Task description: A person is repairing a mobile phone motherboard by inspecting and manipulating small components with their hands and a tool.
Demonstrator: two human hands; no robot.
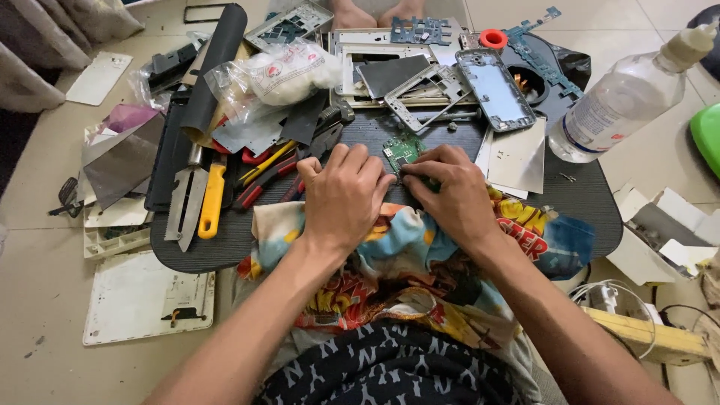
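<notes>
At the near edge of the round black worktop (225, 240), the left hand (343, 196) and right hand (451, 196) meet over a small green circuit board (403, 151), fingertips pinching it, probably to steady it. Its flat, rigid shape contrasts with the soft printed cloth (420, 247) beneath; metal phone frames (420, 94) lie stacked towards the far edge.

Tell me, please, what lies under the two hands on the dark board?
Under the left hand and right hand, a green circuit board shows between the fingertips, above a colourful printed cloth. The part beneath the palms is covered.
</notes>
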